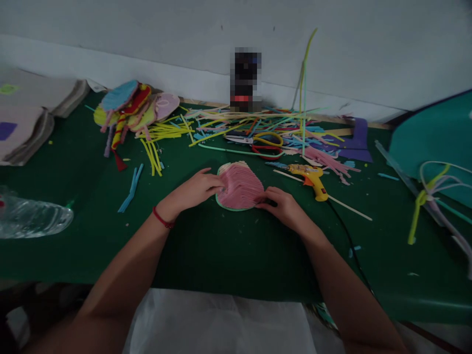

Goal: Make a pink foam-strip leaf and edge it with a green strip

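A roundish flat piece of pink pipe cleaners point(241, 187), laid in rows with a mint-green rim and a cream top edge, lies on the green table point(221, 255) in front of me. My left hand point(197, 189), with a red bracelet at the wrist, grips its left edge between thumb and fingers. One left finger stretches out above. At the lower right edge, my right hand point(278, 204) pinches the piece with thumb and fingertips. Just right of it rests a yellow hot glue gun point(311, 179), its nozzle pointing left. Scissors with red and yellow handles point(267, 142) lie behind the piece.
Loose pipe cleaners point(217, 123) lie heaped along the wall. Finished flat pipe-cleaner shapes point(129, 105) are piled back left. A plastic bottle point(33, 216) lies at left, near grey bundles point(22, 128). The glue gun's black cord point(348, 236) runs toward the table's front edge.
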A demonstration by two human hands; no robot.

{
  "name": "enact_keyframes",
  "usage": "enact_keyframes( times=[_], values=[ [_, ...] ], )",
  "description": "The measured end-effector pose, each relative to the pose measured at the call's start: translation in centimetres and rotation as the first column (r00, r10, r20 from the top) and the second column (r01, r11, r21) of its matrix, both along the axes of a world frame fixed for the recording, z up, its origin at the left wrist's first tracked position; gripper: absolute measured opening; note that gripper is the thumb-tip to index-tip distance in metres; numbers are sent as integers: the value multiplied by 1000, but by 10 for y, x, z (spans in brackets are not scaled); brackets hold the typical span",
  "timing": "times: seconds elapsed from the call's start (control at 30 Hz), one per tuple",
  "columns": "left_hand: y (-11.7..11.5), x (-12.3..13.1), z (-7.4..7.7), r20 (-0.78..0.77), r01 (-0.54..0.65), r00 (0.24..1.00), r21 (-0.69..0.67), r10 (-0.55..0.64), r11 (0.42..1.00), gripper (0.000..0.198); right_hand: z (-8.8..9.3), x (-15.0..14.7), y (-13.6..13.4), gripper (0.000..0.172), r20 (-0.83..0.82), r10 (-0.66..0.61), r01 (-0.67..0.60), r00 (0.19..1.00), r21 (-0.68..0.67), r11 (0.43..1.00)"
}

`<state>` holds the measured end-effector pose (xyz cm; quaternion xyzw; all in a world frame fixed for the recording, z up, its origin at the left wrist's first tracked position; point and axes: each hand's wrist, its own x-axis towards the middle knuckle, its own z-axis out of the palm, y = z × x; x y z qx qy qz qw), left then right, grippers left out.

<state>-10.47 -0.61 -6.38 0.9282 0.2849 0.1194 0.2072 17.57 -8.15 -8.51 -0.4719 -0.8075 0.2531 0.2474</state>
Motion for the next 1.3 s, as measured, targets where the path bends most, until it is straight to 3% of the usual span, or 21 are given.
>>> enact_keyframes(
  times=[0.1, 0.23, 0.57, 0.87, 1.17, 1.3],
  values=[
    [1, -4, 4, 82, -134, 988, 52, 129, 990, 18, 0, 0, 0, 12, -5, 0, 0, 1000, 2, 1000],
    [3, -7, 3, 69, -255, 966, 117, 249, 960, 14, 0, -1, 0, 12, -12, -1, 1, 1000, 13, 1000],
    [2, 2, -6, 115, 53, 993, -107, -40, 993, 10, -1, 0, 0, 11, 1, -2, 2, 1000, -4, 1000],
    [1, 3, -12, 29, 41, 999, -93, -39, 995, 10, 2, -1, 0, 13, 4, -5, 5, 1000, -7, 1000],
    [-3, 7, -1, -54, 67, 996, -11, -68, 998, 9, 1, -1, 0, 11, 8, -11, 11, 1000, -6, 1000],
    [-3, 6, -3, -40, 65, 997, -37, -66, 997, 8, 1, -1, 0, 11, 13, -16, 16, 1000, -9, 1000]
  ],
)
